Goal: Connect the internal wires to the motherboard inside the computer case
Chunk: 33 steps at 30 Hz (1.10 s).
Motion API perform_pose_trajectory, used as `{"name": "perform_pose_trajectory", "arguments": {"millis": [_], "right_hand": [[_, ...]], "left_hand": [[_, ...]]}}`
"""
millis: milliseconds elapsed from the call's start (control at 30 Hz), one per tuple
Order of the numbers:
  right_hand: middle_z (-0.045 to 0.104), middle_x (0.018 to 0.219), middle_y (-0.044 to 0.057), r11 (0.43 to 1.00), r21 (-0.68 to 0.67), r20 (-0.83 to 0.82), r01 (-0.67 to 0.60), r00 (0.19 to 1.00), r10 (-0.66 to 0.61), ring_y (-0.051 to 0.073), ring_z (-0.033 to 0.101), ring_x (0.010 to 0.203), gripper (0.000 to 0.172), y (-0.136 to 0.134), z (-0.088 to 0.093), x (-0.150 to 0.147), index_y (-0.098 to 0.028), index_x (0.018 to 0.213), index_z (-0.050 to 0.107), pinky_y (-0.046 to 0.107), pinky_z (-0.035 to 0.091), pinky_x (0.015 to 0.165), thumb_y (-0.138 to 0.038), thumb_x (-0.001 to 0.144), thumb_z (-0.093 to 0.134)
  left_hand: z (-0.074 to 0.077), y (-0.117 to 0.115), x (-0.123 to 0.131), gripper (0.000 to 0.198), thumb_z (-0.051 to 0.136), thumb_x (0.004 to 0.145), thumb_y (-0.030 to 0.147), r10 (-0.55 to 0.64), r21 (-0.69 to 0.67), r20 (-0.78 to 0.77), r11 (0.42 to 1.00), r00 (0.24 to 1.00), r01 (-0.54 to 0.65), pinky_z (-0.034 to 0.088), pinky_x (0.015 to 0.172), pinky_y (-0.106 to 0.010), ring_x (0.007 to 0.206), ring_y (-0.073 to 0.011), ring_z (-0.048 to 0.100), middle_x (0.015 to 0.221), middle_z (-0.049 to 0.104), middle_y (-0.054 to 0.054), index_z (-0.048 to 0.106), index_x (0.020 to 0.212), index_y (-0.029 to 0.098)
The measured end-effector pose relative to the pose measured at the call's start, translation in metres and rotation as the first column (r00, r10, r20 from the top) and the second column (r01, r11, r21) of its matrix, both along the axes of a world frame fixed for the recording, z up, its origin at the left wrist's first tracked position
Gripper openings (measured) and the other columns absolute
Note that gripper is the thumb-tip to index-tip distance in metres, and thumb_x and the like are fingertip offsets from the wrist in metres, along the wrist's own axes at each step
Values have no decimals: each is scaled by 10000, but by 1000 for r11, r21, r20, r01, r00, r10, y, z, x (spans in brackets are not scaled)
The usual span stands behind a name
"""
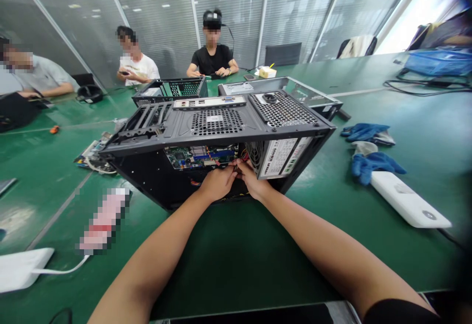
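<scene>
A black computer case (140,171) lies on the green table with its open side towards me and its rear panel facing up. Inside it I see a motherboard (184,157) and, on the right, a power supply (283,157) with a printed label and a fan. My left hand (217,182) and my right hand (251,179) reach into the opening, their fingertips close together beside the power supply. Both have their fingers closed around something small, perhaps cables, that I cannot make out. Thin coloured wires (244,154) run just behind the fingers.
Blue gloves (376,164) and a white power bank (409,198) lie on the right. Left of the case are a loose circuit board (96,154) and a pixelated phone-like object (105,220) on a white cable. Other case parts (313,93) stand behind. Several people sit across the table.
</scene>
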State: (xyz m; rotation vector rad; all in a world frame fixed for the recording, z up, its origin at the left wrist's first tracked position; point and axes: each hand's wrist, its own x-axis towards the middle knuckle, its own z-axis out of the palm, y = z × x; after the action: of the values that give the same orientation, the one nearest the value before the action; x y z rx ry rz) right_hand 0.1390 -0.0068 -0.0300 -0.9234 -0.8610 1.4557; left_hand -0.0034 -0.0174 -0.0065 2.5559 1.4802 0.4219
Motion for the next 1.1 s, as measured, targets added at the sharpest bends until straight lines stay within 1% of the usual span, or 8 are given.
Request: {"name": "perform_pose_trajectory", "arguments": {"millis": [67, 133, 233, 367, 500, 700, 933, 1100], "right_hand": [[703, 947, 14, 1000, -1, 14, 10, 1000, -10, 228, 620, 941, 424, 0, 0, 0, -259, 769, 633, 390, 465, 793, -620, 611, 791], [698, 943, 20, 1000, 3, 25, 13, 1000, -13, 227, 615, 926, 433, -1, 1, 0, -257, 766, 635, 391, 464, 787, -630, 606, 786], [692, 924, 25, 1000, 6, 27, 11, 1000, -12, 226, 607, 902, 431, -3, 4, -1, -257, 753, 630, 396, 464, 783, -632, 607, 783], [685, 890, 24, 1000, 4, 12, 6, 1000, -6, 210, 596, 840, 439, -4, 7, -1, -258, 749, 637, 394, 477, 767, -636, 588, 791], [679, 882, 21, 1000, 17, 19, -18, 1000, 18, 195, 592, 823, 450, -5, 8, 0, -253, 760, 645, 385, 491, 775, -647, 591, 781], [680, 890, 22, 1000, 6, 38, -17, 999, 16, 194, 598, 828, 442, -5, 5, 0, -251, 781, 642, 367, 478, 757, -643, 619, 765], [686, 907, 14, 1000, -6, 39, 6, 999, -6, 198, 598, 861, 449, -6, 9, 0, -251, 778, 623, 352, 460, 745, -630, 595, 781], [685, 909, 21, 1000, 3, 56, 30, 998, -30, 219, 598, 892, 451, -6, 6, -1, -255, 765, 613, 367, 453, 748, -644, 599, 772]], "left_hand": [[-1, -1, 0, 319, 355, 991, 306, 19, 9, -13, 1000, 1000, -18, 537, 724, -399, 818, -297, 708, 968, 716, -163, 587, 1133, 138], [-2, 0, 0, 324, 351, 993, 308, 17, 14, 11, 1000, 1000, -18, 536, 725, -393, 812, -288, 708, 952, 717, -155, 583, 1146, 140], [-4, 2, -2, 309, 347, 998, 303, -32, 2, 113, 999, 993, 32, 531, 736, -363, 815, -258, 705, 915, 717, -121, 599, 1096, 153], [-5, 5, -5, 286, 353, 995, 271, -104, -38, 281, 992, 954, 119, 522, 756, -324, 839, -215, 701, 911, 720, -84, 621, 1000, 171], [-5, 6, -7, 309, 351, 997, 277, -121, -58, 358, 987, 926, 152, 521, 759, -315, 847, -206, 698, 916, 726, -82, 638, 971, 164], [-7, 7, -6, 320, 352, 1001, 295, -127, -43, 315, 988, 941, 148, 531, 808, -356, 873, -224, 704, 953, 734, -102, 641, 987, 159], [-13, 9, -6, 288, 364, 1000, 293, -130, -3, 240, 991, 962, 135, 527, 774, -349, 867, -231, 704, 975, 727, -110, 619, 1001, 159], [-11, 7, -5, 285, 366, 997, 300, -102, -1, 201, 995, 974, 104, 527, 740, -353, 825, -239, 698, 926, 717, -110, 611, 1008, 157]]}}
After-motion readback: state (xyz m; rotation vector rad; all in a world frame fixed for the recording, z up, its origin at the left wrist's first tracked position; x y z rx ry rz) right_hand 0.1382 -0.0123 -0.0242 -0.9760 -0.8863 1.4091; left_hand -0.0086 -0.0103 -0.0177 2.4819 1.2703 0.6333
